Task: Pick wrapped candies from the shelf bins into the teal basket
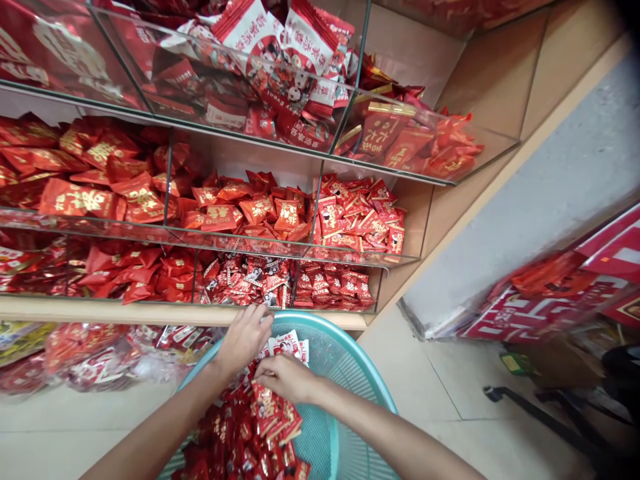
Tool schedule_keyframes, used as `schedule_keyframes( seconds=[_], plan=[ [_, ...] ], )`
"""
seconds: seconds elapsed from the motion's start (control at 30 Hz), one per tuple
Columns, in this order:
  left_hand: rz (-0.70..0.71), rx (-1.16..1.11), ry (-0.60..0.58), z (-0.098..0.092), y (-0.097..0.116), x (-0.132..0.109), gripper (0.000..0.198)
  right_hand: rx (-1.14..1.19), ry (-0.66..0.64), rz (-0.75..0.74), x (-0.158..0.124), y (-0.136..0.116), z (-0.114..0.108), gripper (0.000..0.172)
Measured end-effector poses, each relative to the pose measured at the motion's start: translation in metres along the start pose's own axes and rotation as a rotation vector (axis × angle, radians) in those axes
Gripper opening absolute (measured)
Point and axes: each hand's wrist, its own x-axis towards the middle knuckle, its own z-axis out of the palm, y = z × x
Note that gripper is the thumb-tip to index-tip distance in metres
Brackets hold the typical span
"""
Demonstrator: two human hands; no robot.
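A teal plastic basket (367, 383) stands below the shelves, partly filled with small red candy packets (225, 433). My left hand (249, 338) is at the basket's far rim, its fingers curled; whatever they may hold is hidden. My right hand (289, 378) is inside the basket opening, its fingers closed on the top of a red-and-gold candy packet (267, 403). More red-and-gold packets lie just below that hand. White-and-red packets (290, 345) show between and behind my hands, against the basket's far side.
Tiered shelves with clear dividers hold red sweets (287, 213) in front of me. Bagged goods (90, 353) lie on the floor under the bottom shelf board (125, 313). To the right are a grey wall (500, 233), red printed bags (545, 300) and dark chair legs (545, 420).
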Motion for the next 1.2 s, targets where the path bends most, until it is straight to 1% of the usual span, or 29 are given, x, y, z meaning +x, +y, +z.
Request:
schedule_keyframes(
  seconds=[0.07,0.13,0.2,0.3,0.4,0.53,0.67,0.77,0.9,0.97,1.03,1.1,1.2],
  plan=[
    [0.004,-0.001,0.009,0.0,0.0,0.0,0.017,-0.142,0.023,-0.005,-0.001,-0.004,0.001,0.014],
    [0.006,-0.002,0.011,-0.001,0.0,0.001,0.017,-0.293,0.067,-0.043,-0.003,-0.006,0.002,0.015],
    [0.007,0.0,0.015,-0.001,0.0,0.001,0.016,-0.397,0.122,-0.083,-0.005,-0.009,0.002,0.017],
    [0.012,0.0,0.023,0.001,-0.001,0.0,0.015,-0.459,0.212,-0.126,-0.01,-0.013,-0.004,0.023],
    [0.025,-0.012,0.04,0.003,-0.003,-0.003,0.014,-0.467,0.326,-0.174,-0.019,-0.018,-0.022,0.028],
    [0.035,-0.015,0.07,0.007,-0.006,-0.004,0.015,-0.425,0.53,-0.204,-0.035,-0.029,-0.063,0.03],
    [0.016,-0.032,0.062,0.009,-0.007,-0.005,0.018,-0.42,0.741,-0.294,-0.045,-0.043,-0.115,0.024],
    [0.01,-0.056,0.04,0.011,-0.008,-0.005,0.018,-0.438,0.889,-0.336,-0.045,-0.049,-0.16,0.019],
    [0.009,-0.065,0.051,0.013,-0.01,-0.005,0.019,-0.444,1.058,-0.311,-0.037,-0.047,-0.218,0.017],
    [0.006,-0.069,0.06,0.013,-0.01,-0.004,0.019,-0.459,1.089,-0.278,-0.03,-0.042,-0.243,0.016],
    [0.008,-0.074,0.064,0.014,-0.01,-0.004,0.019,-0.499,1.077,-0.262,-0.022,-0.037,-0.261,0.016],
    [0.014,-0.078,0.067,0.014,-0.01,-0.005,0.018,-0.549,1.044,-0.261,-0.014,-0.032,-0.272,0.017],
    [0.012,-0.078,0.087,0.015,-0.01,-0.006,0.018,-0.62,1.004,-0.249,-0.005,-0.028,-0.277,0.019]
  ],
)
